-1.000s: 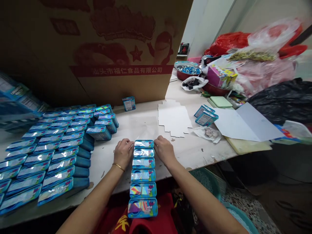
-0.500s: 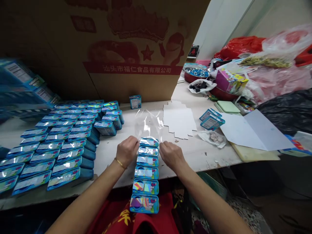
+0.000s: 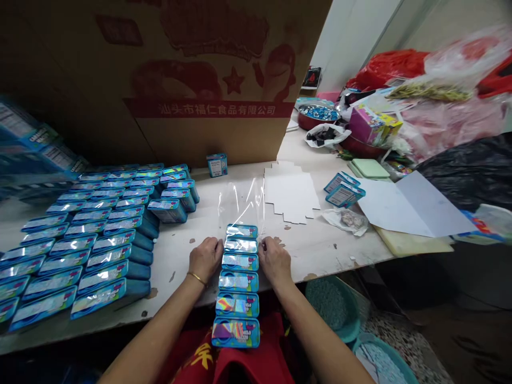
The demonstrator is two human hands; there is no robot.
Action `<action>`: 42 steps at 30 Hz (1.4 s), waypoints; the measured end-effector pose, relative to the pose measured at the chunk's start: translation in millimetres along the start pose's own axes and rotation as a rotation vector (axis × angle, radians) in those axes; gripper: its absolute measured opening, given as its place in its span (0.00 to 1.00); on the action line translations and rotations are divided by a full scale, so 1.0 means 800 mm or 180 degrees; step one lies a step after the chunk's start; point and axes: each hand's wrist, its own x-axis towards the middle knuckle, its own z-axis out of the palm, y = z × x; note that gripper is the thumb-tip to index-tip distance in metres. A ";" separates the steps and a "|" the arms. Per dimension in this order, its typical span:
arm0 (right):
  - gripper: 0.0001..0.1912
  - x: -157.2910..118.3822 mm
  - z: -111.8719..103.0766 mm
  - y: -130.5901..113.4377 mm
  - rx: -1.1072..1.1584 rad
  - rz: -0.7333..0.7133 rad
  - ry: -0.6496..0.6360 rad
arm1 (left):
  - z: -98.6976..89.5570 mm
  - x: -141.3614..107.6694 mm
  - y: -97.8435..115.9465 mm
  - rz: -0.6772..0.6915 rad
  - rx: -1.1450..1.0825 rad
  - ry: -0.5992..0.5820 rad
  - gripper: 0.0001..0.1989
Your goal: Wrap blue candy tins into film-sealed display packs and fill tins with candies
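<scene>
A single row of small blue candy boxes (image 3: 239,281) runs from the table toward my body, its near end over my red clothing. A clear plastic bag (image 3: 240,205) stretches out beyond the far end, and the far boxes seem to be inside it. My left hand (image 3: 205,258) is closed at the bag's left edge, beside the upper boxes. On the opposite side, my right hand (image 3: 275,260) pinches the bag's right edge. The fingertips of both hands are partly hidden. Just past the right hand lies a flat white die-cut card (image 3: 291,191).
Rows of blue boxes (image 3: 96,229) fill the table's left. One box (image 3: 217,165) stands by a large carton (image 3: 208,133). Two blue boxes (image 3: 344,189), a folded white sheet (image 3: 416,205) and plastic bags (image 3: 448,117) lie right. Green tubs (image 3: 334,306) stand below.
Both hands have slid slightly nearer along the row, drawing the clear bag further over the far boxes. The bag's far part now lies flatter. The camera view has shifted a little.
</scene>
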 end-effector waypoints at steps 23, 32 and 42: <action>0.13 -0.018 0.009 0.004 -0.0100 -0.0162 -0.0247 | -0.004 -0.015 -0.002 0.0228 0.0247 -0.0518 0.17; 0.13 -0.011 0.005 0.008 -0.0075 -0.0542 -0.0502 | -0.008 0.003 -0.001 0.0111 0.0172 -0.0970 0.17; 0.14 -0.084 0.000 0.017 0.0466 -0.1104 -0.0156 | -0.016 -0.078 -0.024 0.0830 0.0238 -0.1115 0.16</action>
